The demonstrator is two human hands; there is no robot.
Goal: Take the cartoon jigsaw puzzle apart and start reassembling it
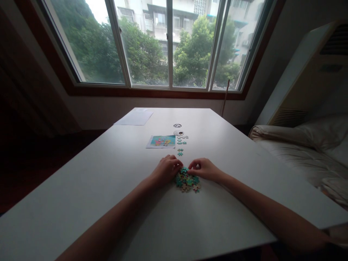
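A heap of small colourful jigsaw pieces (187, 181) lies on the white table (108, 188) in front of me. My left hand (166, 167) rests at the heap's left edge with its fingers curled onto the pieces. My right hand (204, 168) sits at the heap's right edge, fingers pinched at a teal piece on top. Whether either hand grips a piece is too small to tell. Further back lie a few loose pieces (180, 152) and a printed picture sheet (162, 141).
Two small round lids or tins (178, 129) and a white paper sheet (134, 117) lie toward the table's far end. A bed with light bedding (304, 145) stands to the right. A wide window (168, 43) fills the far wall.
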